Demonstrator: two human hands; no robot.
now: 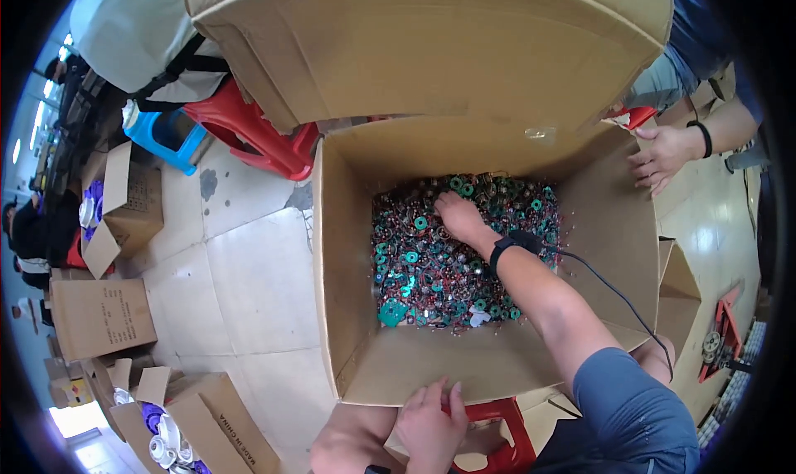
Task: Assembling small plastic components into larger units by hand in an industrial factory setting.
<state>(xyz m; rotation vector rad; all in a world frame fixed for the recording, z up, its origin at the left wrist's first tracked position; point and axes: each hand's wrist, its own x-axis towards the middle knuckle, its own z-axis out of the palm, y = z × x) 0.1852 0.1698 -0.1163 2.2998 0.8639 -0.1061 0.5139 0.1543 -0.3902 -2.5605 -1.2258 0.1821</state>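
Observation:
A large open cardboard box stands right before me. Its bottom is covered with a heap of small electronic parts, among them green ring-shaped boards, red wires and dark metal bits. My right hand reaches down into the far middle of this heap, its fingers curled among the parts. What they hold, if anything, is hidden. On that wrist is a black band with a cable running back over the box's side. At the near rim, my left hand rests with its fingertips over the edge, thumb apart, holding nothing visible.
Another person's hand is at the box's right rim. A raised cardboard panel looms beyond. Red and blue stools stand at the far left; cartons with white and purple items line the left. A red stool is beneath me.

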